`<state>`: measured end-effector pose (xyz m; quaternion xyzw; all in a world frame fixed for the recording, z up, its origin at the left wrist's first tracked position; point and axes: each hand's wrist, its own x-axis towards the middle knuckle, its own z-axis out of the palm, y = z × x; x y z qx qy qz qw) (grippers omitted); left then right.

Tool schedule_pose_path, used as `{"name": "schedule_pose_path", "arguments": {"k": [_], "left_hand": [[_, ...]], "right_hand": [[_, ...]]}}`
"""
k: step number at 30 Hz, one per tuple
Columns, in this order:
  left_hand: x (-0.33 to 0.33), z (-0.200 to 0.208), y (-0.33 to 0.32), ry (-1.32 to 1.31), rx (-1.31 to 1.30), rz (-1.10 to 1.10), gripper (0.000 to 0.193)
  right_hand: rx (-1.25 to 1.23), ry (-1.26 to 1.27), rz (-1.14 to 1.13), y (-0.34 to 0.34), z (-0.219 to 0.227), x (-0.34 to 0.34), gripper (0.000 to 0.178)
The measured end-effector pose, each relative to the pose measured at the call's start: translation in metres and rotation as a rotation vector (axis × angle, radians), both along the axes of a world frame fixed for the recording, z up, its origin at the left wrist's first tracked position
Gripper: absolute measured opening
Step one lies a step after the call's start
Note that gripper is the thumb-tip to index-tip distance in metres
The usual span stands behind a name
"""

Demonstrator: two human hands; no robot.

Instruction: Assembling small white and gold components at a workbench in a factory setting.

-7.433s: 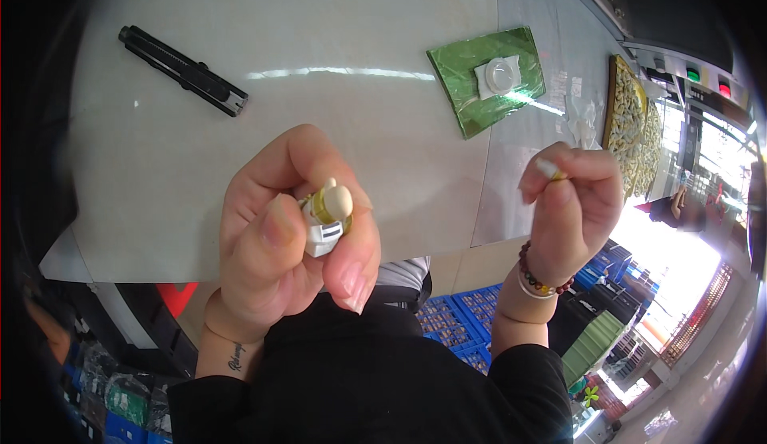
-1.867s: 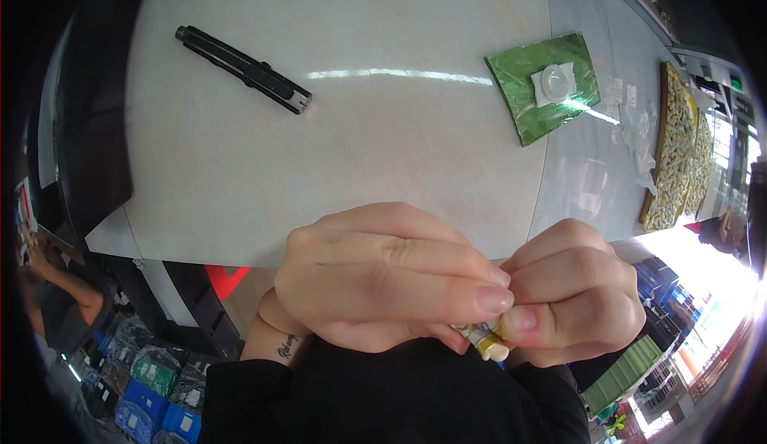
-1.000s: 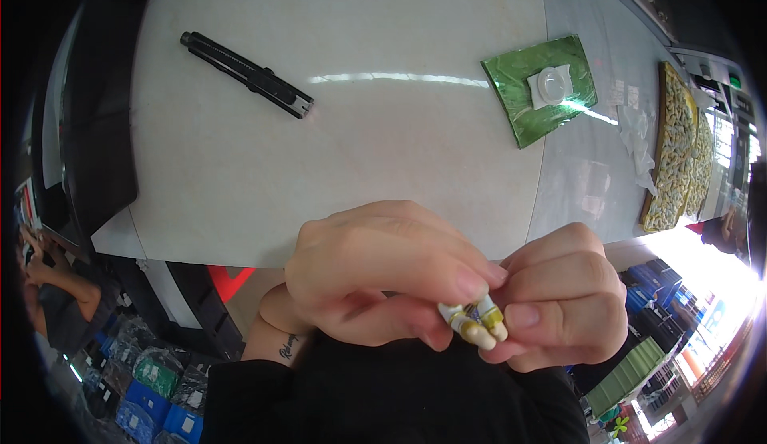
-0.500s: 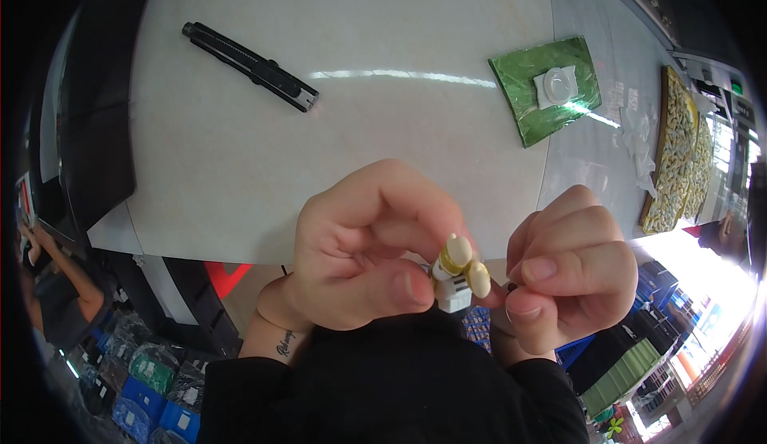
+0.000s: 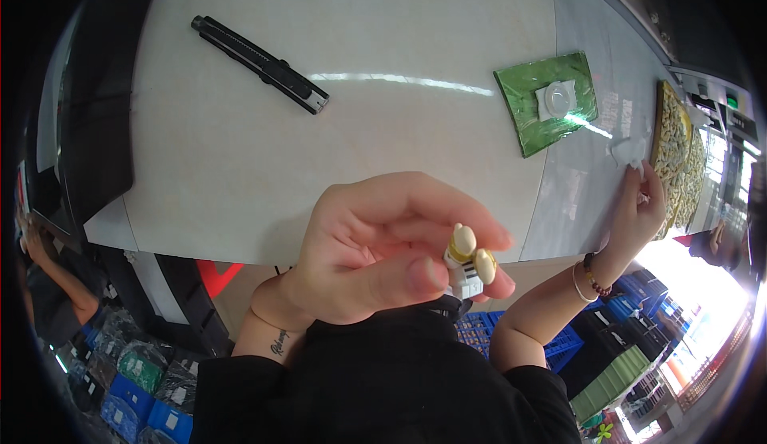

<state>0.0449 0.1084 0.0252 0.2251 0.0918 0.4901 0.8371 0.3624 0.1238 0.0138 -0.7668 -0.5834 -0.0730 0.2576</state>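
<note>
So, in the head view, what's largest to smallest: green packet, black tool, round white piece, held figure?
1. Green packet
2. Black tool
3. Round white piece
Unsure: held figure; the left hand has it nearer the camera.

Soft, fairly even light covers the pale tabletop (image 5: 399,140), where a narrow white streak of glare (image 5: 399,81) crosses the middle, a second one cuts over the glossy green packet (image 5: 527,134), and a faint shadow (image 5: 286,224) lies beside the left hand (image 5: 371,260). At the right, a blown-out white patch (image 5: 679,276) swallows detail, with a purplish fringe toward the rim, while the lower left stays dim. Fisheye distortion bows the tabletop's edges, the corners fall to black, and the distant background looks soft.
</note>
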Motion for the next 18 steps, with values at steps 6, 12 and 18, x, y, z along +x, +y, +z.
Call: {"name": "schedule_pose_path", "arguments": {"k": [6, 12, 18], "left_hand": [[-0.001, -0.003, -0.002, 0.019, 0.013, 0.029, 0.035], [0.001, -0.005, -0.001, 0.068, 0.069, 0.077, 0.035], [-0.002, -0.003, -0.001, 0.064, 0.032, 0.052, 0.037]], "right_hand": [[0.054, 0.299, -0.132, -0.001, 0.0, -0.017, 0.018], [0.088, 0.009, -0.121, -0.001, 0.008, -0.028, 0.018], [0.183, 0.098, -0.16, -0.006, 0.007, -0.019, 0.023]]}}
